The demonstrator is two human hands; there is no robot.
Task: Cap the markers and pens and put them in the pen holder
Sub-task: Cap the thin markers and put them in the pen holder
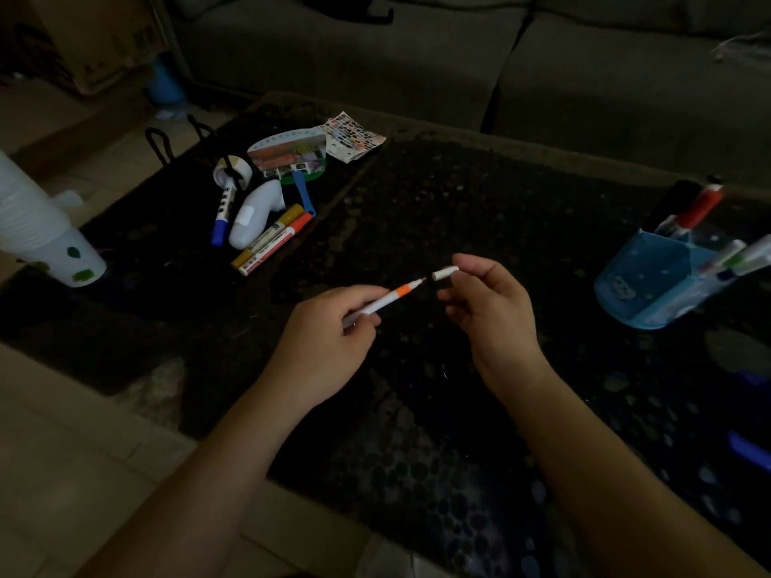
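Observation:
My left hand [333, 327] grips a thin white pen with an orange band [388, 297], its bare tip pointing right. My right hand [486, 302] pinches the pen's white cap [444, 272] just beyond the tip, a small gap between them. A blue translucent pen holder [651, 281] stands at the right of the dark table with several markers in it, one of them red [701, 208]. At the back left lie a yellow marker [269, 235], an orange-red marker [277, 244] and a blue-capped marker [221, 221].
A white plastic object [254, 214], a tape roll [233, 168], a printed hand fan [288, 154] and a sticker sheet [354, 137] lie beside the loose markers. A stack of white cups [37, 227] lies at the left edge. A sofa [459, 56] stands behind the table.

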